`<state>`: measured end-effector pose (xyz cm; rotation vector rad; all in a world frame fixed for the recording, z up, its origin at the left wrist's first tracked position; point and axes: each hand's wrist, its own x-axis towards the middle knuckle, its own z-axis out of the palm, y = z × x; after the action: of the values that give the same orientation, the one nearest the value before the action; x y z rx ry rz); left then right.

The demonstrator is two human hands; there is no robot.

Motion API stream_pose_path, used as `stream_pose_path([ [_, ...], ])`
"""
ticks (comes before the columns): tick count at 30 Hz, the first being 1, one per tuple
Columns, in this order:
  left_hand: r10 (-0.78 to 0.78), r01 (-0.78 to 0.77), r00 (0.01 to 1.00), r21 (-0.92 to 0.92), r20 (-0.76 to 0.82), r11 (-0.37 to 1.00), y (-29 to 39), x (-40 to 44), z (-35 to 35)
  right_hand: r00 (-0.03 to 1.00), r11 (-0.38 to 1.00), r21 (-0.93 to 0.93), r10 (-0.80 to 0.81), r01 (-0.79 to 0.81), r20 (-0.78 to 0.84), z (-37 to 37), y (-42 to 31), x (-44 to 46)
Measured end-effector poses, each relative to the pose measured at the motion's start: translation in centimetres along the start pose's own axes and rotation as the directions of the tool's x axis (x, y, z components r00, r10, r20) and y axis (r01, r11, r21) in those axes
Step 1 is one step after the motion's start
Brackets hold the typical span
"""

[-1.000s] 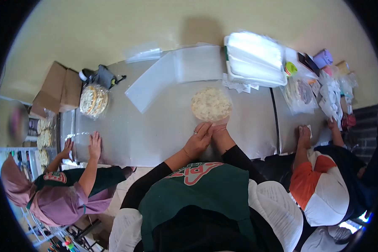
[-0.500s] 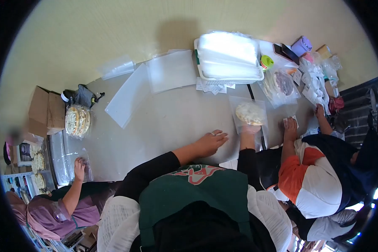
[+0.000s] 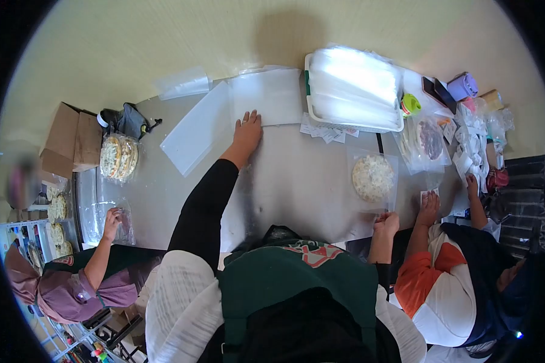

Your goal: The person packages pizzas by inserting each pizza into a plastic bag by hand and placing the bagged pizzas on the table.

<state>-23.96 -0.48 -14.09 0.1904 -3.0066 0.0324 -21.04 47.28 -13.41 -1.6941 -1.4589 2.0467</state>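
On the grey table (image 3: pixel 309 175), a flat plastic sheet (image 3: pixel 275 100) lies near our twelve o'clock under our spread, open left hand (image 3: pixel 246 136), and a clear bag (image 3: pixel 392 158) holding a pale pizza (image 3: pixel 373 178) lies between one and two, our right hand (image 3: pixel 386 225) closed on its near edge. We judge the bag light and slippery, the pizza soft and breakable, best supported from beneath. We cannot read our apron (image 3: pixel 263 275) logo (image 3: pixel 316 253) or the small paper slips (image 3: pixel 328 130).

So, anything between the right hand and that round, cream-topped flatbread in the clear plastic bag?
Only the clear plastic bag itself: the right hand is at its near edge, with the round, cream-topped flatbread farther inside. No other object visible between them.
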Motion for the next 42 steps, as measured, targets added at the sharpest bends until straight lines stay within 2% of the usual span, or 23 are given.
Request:
stream_pose_path([
  [2,0.064,-0.066,0.995,0.015,0.077,0.998,-1.4,0.5,2.5,0.992,0.994,-0.041,-0.107,0.104,-0.07,0.4,-0.3,-3.7],
  [5,0.086,-0.121,0.956,0.111,0.279,0.986,-1.1,0.6,-0.3,0.957,0.95,-0.123,-0.283,0.288,0.057,-0.5,0.9,-5.4],
  [8,0.087,-0.093,0.973,0.018,0.212,0.995,-1.6,0.6,-1.6,0.746,0.723,-0.193,-0.661,0.663,0.084,0.6,2.7,-5.6],
  [11,-0.053,0.086,0.991,-0.286,0.121,0.954,-2.3,1.3,-2.1,0.637,0.623,-0.142,-0.726,0.769,0.26,2.1,2.6,-7.7],
  [12,-0.1,0.123,0.992,-0.409,0.078,0.904,-2.6,1.5,-2.3,0.571,0.544,-0.176,-0.764,0.82,0.301,2.8,2.7,-8.6],
  [14,-0.215,0.17,0.977,-0.637,0.006,0.752,-3.1,1.9,-2.6,0.426,0.364,-0.225,-0.815,0.904,0.393,4.6,2.6,-10.4],
  [16,-0.371,0.26,0.918,-0.918,0.139,0.299,-2.7,1.7,-4.4,0.223,0.017,-0.405,-0.856,0.914,0.466,6.0,1.5,-14.0],
  [17,-0.418,0.266,0.879,-0.964,0.23,0.029,-2.3,1.4,-5.7,0.122,-0.163,-0.471,-0.847,0.867,0.518,6.6,1.5,-15.3],
  [19,-0.454,0.241,0.83,-0.943,0.323,-0.23,-1.9,0.8,-8.7,-0.077,-0.24,-0.182,-0.779,0.954,0.622,8.0,2.7,-16.3],
  [20,-0.46,0.213,0.808,-0.91,0.368,-0.355,-1.6,0.5,-10.0,-0.185,-0.265,-0.029,-0.741,0.964,0.645,8.6,3.4,-17.0],
  [21,-0.472,0.193,0.795,-0.897,0.381,-0.399,-1.5,0.2,-11.0,-0.241,-0.228,0.115,-0.662,0.967,0.71,9.3,4.5,-18.4],
  [24,-0.491,0.113,0.769,-0.842,0.41,-0.527,-1.1,-1.0,-12.7,-0.439,-0.004,0.484,-0.429,0.875,0.79,10.5,7.4,-26.3],
  [26,-0.494,0.034,0.766,-0.793,0.411,-0.608,-1.3,-1.9,-13.0,-0.518,0.262,0.577,-0.264,0.774,0.814,11.1,9.0,-30.0],
  [29,-0.54,-0.009,0.73,-0.784,0.418,-0.62,-1.9,-3.2,-13.8,-0.628,0.235,0.689,-0.287,0.686,0.723,12.6,11.7,-32.9],
  [31,-0.574,-0.058,0.738,-0.813,0.356,-0.579,-4.0,-4.2,-11.7,-0.551,0.177,0.659,-0.416,0.731,0.723,14.3,12.5,-32.1],
  [32,-0.562,-0.027,0.734,-0.812,0.38,-0.584,-5.2,-5.1,-11.5,-0.512,0.144,0.639,-0.478,0.756,0.714,15.3,12.6,-30.6],
  [34,-0.589,-0.008,0.684,-0.802,0.431,-0.597,-6.9,-7.2,-11.8,-0.302,0.091,0.444,-0.61,0.892,0.733,18.2,13.2,-25.2],
  [36,-0.641,-0.038,0.609,-0.79,0.467,-0.612,-7.5,-9.3,-12.3,-0.196,-0.082,0.187,-0.633,0.979,0.749,20.6,13.5,-18.0],
  [38,-0.689,-0.077,0.541,-0.788,0.482,-0.611,-8.4,-11.5,-12.6,-0.066,-0.159,-0.04,-0.608,0.986,0.791,21.1,12.9,-14.7],
  [41,-0.729,-0.17,0.487,-0.766,0.482,-0.62,-9.8,-14.1,-10.7,-0.138,-0.097,0.104,-0.492,0.99,0.859,21.0,13.2,-15.0],
  [42,-0.72,-0.184,0.457,-0.737,0.522,-0.651,-10.3,-14.5,-9.7,-0.23,-0.056,0.231,-0.467,0.971,0.854,21.0,13.7,-16.7],
])
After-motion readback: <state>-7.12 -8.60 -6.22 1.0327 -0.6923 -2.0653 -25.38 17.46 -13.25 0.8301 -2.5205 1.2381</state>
